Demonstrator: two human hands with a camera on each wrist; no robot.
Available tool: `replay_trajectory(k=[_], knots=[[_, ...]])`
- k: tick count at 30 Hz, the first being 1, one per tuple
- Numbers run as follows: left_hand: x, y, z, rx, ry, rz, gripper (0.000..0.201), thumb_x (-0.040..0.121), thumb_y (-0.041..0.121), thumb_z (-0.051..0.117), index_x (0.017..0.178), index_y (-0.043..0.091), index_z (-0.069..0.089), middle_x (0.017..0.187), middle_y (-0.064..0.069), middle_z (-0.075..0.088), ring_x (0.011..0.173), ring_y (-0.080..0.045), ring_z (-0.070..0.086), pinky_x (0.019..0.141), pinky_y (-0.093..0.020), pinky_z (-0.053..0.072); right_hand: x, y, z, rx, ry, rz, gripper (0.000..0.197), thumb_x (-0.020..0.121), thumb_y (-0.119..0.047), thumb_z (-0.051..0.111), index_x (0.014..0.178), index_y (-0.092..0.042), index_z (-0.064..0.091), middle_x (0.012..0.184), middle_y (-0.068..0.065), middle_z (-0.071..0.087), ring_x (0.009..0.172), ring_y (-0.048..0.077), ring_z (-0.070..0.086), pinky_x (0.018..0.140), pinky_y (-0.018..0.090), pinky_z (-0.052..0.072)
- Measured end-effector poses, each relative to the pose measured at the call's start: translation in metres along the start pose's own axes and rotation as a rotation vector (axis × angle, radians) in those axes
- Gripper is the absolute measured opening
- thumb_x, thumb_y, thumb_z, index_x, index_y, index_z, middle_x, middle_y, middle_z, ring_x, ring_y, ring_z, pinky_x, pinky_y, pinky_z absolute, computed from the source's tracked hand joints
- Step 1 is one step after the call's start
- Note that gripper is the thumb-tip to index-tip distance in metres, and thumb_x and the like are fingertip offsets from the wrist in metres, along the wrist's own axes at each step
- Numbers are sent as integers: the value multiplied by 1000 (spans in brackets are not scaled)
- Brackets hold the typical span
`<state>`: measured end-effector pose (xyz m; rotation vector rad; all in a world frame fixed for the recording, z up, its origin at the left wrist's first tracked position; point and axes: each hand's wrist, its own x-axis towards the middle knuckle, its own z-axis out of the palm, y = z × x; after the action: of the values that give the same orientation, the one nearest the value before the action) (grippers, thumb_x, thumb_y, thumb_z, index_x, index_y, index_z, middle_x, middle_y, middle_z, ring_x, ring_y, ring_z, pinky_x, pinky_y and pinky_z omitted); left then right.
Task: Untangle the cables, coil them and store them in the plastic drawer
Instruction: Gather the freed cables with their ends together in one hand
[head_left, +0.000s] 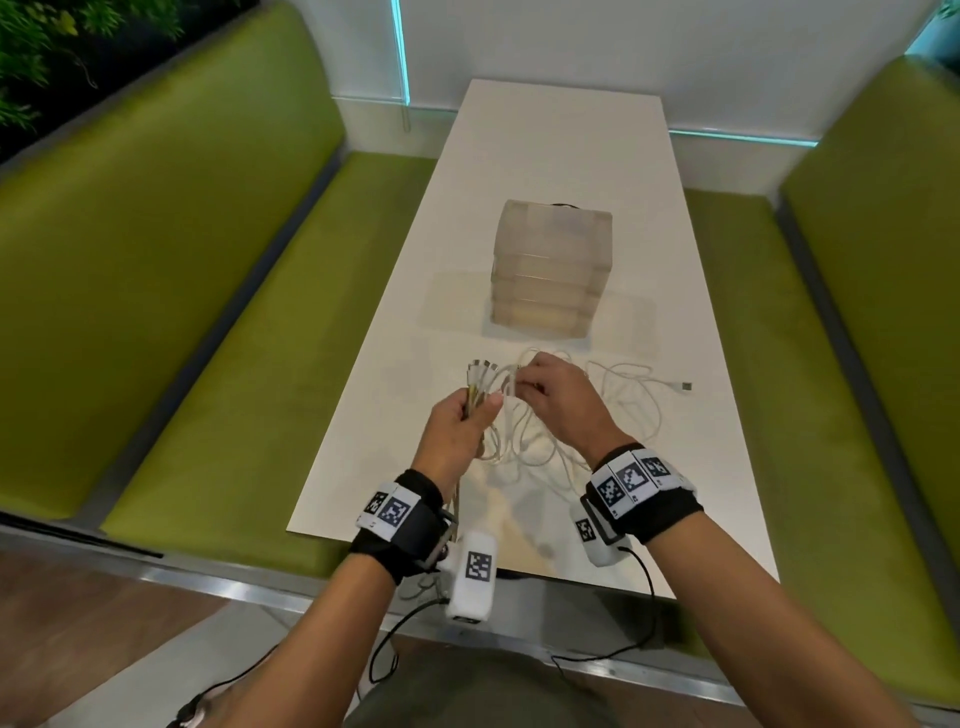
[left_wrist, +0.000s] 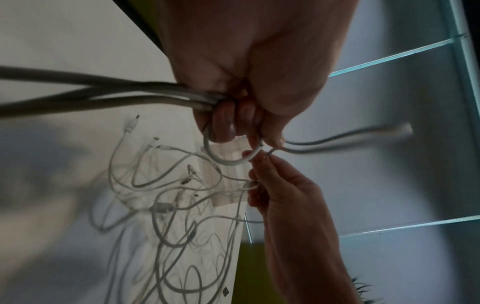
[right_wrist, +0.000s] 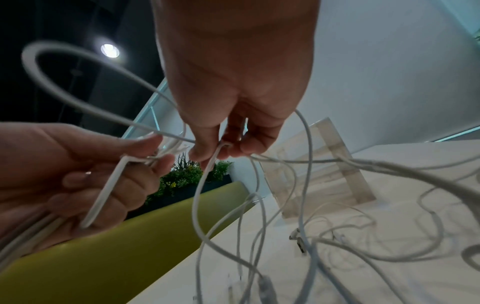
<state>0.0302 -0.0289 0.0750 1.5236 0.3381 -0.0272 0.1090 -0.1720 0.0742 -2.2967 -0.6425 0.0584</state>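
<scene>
Both hands are hovering above the near part of the white table (head_left: 545, 156), close together, wrists raised and palms turned inward. The left hand (head_left: 457, 431) is gripping a bundle of white cables (left_wrist: 109, 96) in a closed fist, several connector ends sticking out above its thumb and the rest of the bundle trailing down past its wrist. Just beside it, the right hand (head_left: 558, 395) is pinching a single white cable (right_wrist: 207, 170) between thumb and fingertips (right_wrist: 200, 154), the remaining fingers curling loosely behind. In the left wrist view a loop of cable is arching between the two hands, though the blur makes it hard to tell which strand it belongs to. Below and to the right of the hands, the tangled white cables (head_left: 618, 395) are lying spread on the table, one USB plug (head_left: 687, 386) resting well out past the right hand. Beyond the hands, farther along the table, the translucent plastic drawer unit (head_left: 550, 270) is standing upright, its drawers looking closed. Green upholstered benches (head_left: 171, 291) are running along either side of the table
</scene>
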Motion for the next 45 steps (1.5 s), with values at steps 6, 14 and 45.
replay_trajectory(k=[6, 14, 45], knots=[[0, 3, -3, -179, -116, -97, 32, 97, 34, 50, 87, 5, 60, 53, 9, 24, 45, -7, 19, 43, -19, 20, -5, -1, 7, -74, -12, -92, 17, 91, -22, 60, 91, -14, 75, 88, 7, 61, 82, 21, 58, 71, 37, 49], [1, 6, -9, -183, -142, -154, 22, 96, 21, 55, 77, 9, 56, 50, 6, 28, 41, -7, 22, 40, -18, 22, -6, -4, 11, -102, -53, -161, 14, 90, -21, 60, 91, -14, 72, 88, 5, 58, 84, 23, 58, 69, 36, 49], [1, 10, -12, -159, 139, 76, 15, 95, 10, 55, 80, 7, 50, 48, 11, 36, 43, -7, 27, 46, -22, 27, -4, -9, 8, -203, -294, -18, 24, 95, -32, 53, 100, -14, 68, 93, 2, 56, 86, 20, 57, 72, 37, 48]])
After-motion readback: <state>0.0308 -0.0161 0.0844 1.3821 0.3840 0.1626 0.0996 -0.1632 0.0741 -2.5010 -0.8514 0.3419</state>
